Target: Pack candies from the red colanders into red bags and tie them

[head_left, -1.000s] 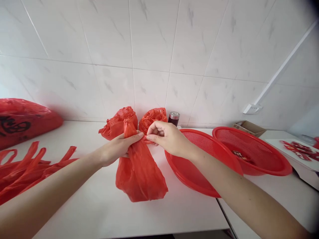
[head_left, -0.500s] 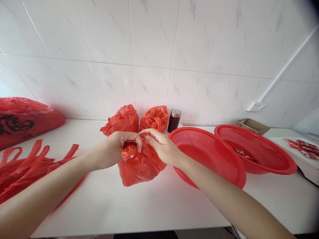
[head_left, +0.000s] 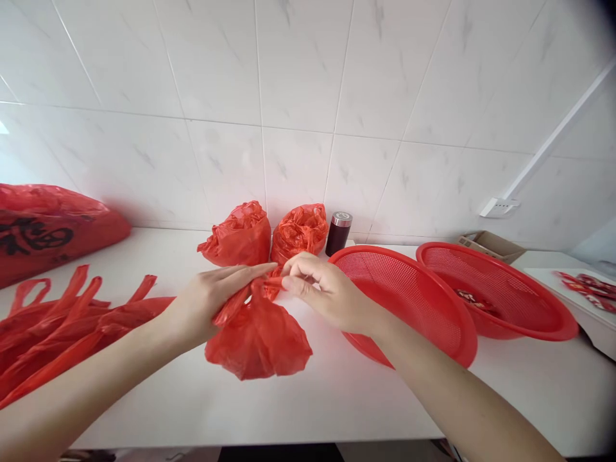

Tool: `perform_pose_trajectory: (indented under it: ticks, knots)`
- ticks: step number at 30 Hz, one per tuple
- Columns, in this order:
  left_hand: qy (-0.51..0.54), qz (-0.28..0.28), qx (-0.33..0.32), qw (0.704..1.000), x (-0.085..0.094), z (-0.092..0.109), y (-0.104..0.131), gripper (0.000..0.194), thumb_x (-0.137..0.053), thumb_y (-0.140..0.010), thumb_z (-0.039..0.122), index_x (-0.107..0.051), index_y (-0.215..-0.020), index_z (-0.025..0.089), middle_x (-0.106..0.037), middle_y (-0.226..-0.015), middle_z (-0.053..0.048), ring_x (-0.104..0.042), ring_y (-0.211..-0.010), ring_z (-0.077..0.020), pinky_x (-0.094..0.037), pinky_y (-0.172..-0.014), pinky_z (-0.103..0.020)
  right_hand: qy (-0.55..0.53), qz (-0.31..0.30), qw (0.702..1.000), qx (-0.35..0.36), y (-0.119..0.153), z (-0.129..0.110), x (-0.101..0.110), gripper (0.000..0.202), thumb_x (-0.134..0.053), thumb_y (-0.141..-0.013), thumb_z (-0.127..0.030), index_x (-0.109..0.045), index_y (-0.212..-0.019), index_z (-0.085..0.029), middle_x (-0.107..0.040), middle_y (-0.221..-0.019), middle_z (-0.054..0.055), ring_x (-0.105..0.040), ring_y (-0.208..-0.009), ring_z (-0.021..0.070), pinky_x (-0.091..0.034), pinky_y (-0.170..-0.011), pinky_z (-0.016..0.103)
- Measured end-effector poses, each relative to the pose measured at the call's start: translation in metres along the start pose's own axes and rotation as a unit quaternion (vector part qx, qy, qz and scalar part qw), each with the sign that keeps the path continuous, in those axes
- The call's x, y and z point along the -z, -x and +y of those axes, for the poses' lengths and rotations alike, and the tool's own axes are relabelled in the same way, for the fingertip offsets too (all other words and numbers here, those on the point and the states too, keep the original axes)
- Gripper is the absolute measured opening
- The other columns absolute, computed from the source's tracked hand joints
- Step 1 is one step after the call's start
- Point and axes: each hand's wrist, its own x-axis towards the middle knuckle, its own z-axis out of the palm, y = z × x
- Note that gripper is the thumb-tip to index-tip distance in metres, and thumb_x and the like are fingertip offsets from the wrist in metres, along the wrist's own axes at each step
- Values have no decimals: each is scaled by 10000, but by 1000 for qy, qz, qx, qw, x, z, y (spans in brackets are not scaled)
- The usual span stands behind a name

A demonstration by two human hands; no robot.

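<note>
In the middle of the head view, a red plastic bag [head_left: 260, 343] hangs from my two hands, its neck gathered and its lower part bulging over the table. My left hand [head_left: 219, 295] is closed on one handle, which bunches out below the fingers. Between thumb and fingers, my right hand [head_left: 322, 285] pinches the other end of the twisted neck and draws it to the right. What the bag holds cannot be seen. Right behind my hands, two filled red bags, one on the left [head_left: 240, 234] and one on the right [head_left: 301, 228], stand against the tiled wall.
Flat red plastic bags [head_left: 58, 340] lie at left, below a large red sack [head_left: 52, 234] with black lettering. A dark cylinder with a silver lid [head_left: 339, 234] stands by the wall. Two red colanders [head_left: 409, 308] [head_left: 500, 295] are at right; the farther contains small packets. Behind sits a cardboard box [head_left: 491, 246].
My hands have moved slightly apart at the bag's neck. The right now pulls a strand sideways, the left has flattened over its handle, and the bag hangs lower and further left.
</note>
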Motion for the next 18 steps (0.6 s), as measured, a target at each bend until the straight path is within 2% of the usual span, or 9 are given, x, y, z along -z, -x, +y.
perform_pose_trajectory:
  ticks: [2, 5, 8, 10, 11, 13, 16, 18]
  knots:
    - [1, -3, 33, 999, 9, -10, 22, 369, -425, -952, 174, -600, -1257, 282, -722, -1081, -30, -667, -945, -175, -514, -788, -271, 76, -42, 996, -14, 10, -2, 12, 295, -484, -953, -360, -455, -708, -196, -536, -800, -18, -472, -702, 104, -370, -637, 247]
    - [-6, -27, 127, 991, 24, -26, 55, 276, -441, -960, 278, -681, -1094, 300, -723, -1084, -2, -662, -995, -189, -503, -870, -277, 206, -61, 972, -93, 24, 12, 35, 314, -487, -941, -348, -439, -670, -196, -506, -654, -44, -432, -599, 100, -309, -578, 249]
    - [5, -73, 216, 974, 32, -33, 72, 287, -427, -955, 374, -699, -991, 290, -728, -1062, 3, -654, -1012, -214, -506, -883, -292, 258, -43, 955, -140, 30, 31, 53, 312, -479, -937, -370, -455, -675, -203, -542, -627, -45, -455, -579, 111, -300, -564, 256]
    - [31, -82, 267, 960, 29, -30, 72, 338, -410, -955, 440, -702, -945, 270, -723, -1076, -11, -647, -1012, -228, -510, -885, -309, 240, -14, 960, -143, 29, 37, 54, 323, -473, -941, -393, -446, -678, -207, -568, -626, -43, -477, -577, 118, -318, -569, 260]
    - [52, -77, 286, 954, 26, -27, 69, 369, -397, -955, 468, -703, -938, 261, -718, -1093, -22, -643, -1018, -235, -510, -894, -320, 207, 7, 968, -143, 28, 38, 50, 326, -469, -944, -405, -437, -686, -210, -577, -626, -41, -494, -580, 121, -338, -578, 262]
    - [113, -62, 306, 943, 16, -21, 62, 409, -371, -961, 499, -692, -1046, 261, -705, -1155, -50, -628, -1074, -257, -498, -947, -365, 96, 77, 982, -142, 28, 37, 31, 315, -445, -957, -437, -418, -731, -221, -596, -653, -35, -548, -616, 134, -397, -615, 270]
    - [203, -42, 297, 932, -10, -13, 55, 437, -347, -980, 478, -600, -1276, 281, -634, -1310, -79, -551, -1234, -267, -425, -1059, -432, -36, 211, 969, -121, 33, 42, -22, 274, -398, -973, -472, -414, -831, -239, -615, -786, -9, -598, -710, 153, -453, -660, 285]
    - [229, -58, 271, 933, -33, -10, 53, 420, -359, -986, 449, -584, -1302, 289, -545, -1416, -71, -474, -1320, -252, -380, -1105, -427, -1, 219, 968, -124, 37, 56, -63, 227, -399, -974, -442, -437, -873, -243, -613, -867, 8, -593, -753, 164, -452, -672, 292]
